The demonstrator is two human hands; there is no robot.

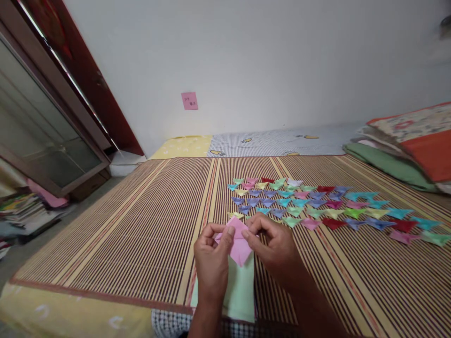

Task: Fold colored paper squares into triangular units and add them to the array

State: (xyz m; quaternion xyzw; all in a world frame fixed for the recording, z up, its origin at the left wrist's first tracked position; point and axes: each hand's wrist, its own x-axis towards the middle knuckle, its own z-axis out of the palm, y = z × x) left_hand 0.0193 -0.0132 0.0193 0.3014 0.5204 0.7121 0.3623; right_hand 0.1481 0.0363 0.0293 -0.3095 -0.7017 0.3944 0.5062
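While left hand [213,253] and right hand [276,246] pinch it from either side, pink paper [240,251] is held at the near middle of the mat [134,225].

Left thumb lies on the front of the paper, fingers curled behind its left corner; right thumb and fingers closed on its right edge. Paper is folded to a diamond, one point toward the near side, overlapping a green sheet [241,293] in view; contact between the two cannot be told. Folded shapes [316,203] in many colours stand in rows, far and right of the hands. Pink note [189,101] on the far wall [268,61].
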